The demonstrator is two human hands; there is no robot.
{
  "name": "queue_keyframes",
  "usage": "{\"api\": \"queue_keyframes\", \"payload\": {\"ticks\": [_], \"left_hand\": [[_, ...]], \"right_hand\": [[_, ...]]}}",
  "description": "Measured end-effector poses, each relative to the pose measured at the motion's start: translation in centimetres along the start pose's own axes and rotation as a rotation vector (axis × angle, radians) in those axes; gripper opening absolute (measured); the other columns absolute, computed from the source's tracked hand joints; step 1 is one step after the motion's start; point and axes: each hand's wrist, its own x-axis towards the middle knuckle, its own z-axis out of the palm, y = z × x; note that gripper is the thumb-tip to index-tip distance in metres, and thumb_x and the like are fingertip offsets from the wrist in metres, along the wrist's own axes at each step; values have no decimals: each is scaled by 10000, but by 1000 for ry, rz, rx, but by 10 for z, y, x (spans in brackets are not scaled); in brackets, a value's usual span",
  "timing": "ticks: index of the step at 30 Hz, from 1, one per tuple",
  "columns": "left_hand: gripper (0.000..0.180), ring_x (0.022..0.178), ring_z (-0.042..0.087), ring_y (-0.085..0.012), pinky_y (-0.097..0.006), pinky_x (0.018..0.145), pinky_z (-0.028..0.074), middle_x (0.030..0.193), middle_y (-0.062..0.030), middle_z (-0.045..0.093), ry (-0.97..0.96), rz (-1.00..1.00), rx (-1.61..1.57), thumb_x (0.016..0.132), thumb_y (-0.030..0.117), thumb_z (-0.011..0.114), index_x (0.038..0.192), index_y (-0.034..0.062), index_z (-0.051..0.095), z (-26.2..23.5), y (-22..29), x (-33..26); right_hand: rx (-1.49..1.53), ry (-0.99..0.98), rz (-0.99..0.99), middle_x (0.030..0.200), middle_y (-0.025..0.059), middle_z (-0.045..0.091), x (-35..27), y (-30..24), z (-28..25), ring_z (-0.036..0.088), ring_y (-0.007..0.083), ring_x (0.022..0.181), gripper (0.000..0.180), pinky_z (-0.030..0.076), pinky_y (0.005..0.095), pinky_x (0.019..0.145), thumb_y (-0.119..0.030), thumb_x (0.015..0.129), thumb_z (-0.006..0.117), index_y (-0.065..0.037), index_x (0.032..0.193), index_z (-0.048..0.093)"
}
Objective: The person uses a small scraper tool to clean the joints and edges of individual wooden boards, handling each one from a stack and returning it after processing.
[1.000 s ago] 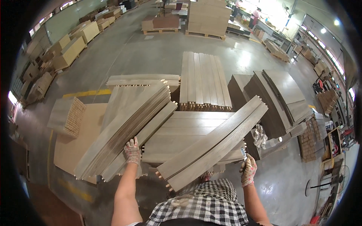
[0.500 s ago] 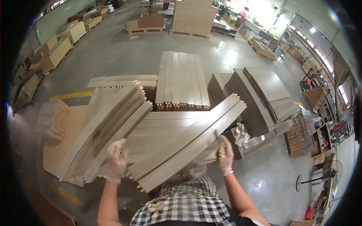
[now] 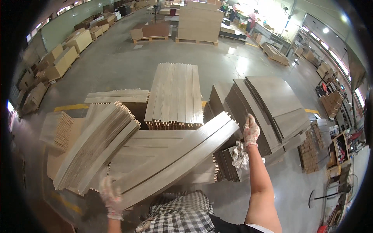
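Note:
Two long grey wooden slats (image 3: 176,159) lie side by side, slanting across a layer of similar boards (image 3: 143,149). Small pegs stick out of their far right ends. My left hand (image 3: 110,197), in a patterned work glove, is at their near left end; motion blurs its fingers, so its grip cannot be made out. Beyond their far right end, my gloved right hand (image 3: 251,132) is raised in front of a stack of wide grey panels (image 3: 252,112). Its fingers are closed together, and whatever they may hold is hidden.
Leaning slats (image 3: 97,143) are piled on the left, beside a small block of stacked pieces (image 3: 56,130). A tall slat stack (image 3: 173,93) stands behind. A crumpled white wrapping (image 3: 239,156) lies near my right forearm. A floor fan (image 3: 330,194) is far right.
My right hand has moved up and right, away from the slats' edge. My left hand has dropped lower and left, toward their near end. The whole view has shifted slightly.

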Motion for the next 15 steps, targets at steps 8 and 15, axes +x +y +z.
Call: {"api": "queue_keyframes", "payload": {"ticks": [8, 15], "left_hand": [[665, 1085, 542, -357, -384, 912, 459, 1125, -228, 556, -371, -284, -224, 703, 195, 788, 1243, -64, 498, -29, -34, 4], [600, 1061, 571, -293, -355, 891, 472, 1131, -189, 563, -262, -459, -435, 661, 140, 796, 1175, -66, 565, -30, -45, 4]], "right_hand": [[64, -383, -10, 830, 190, 668, 48, -63, 58, 648, 376, 827, 194, 509, 448, 719, -256, 934, 528, -95, 993, 617], [256, -359, 40, 851, 183, 671, 55, -77, 43, 645, 372, 838, 181, 507, 435, 722, -230, 917, 549, -73, 975, 618]]}}
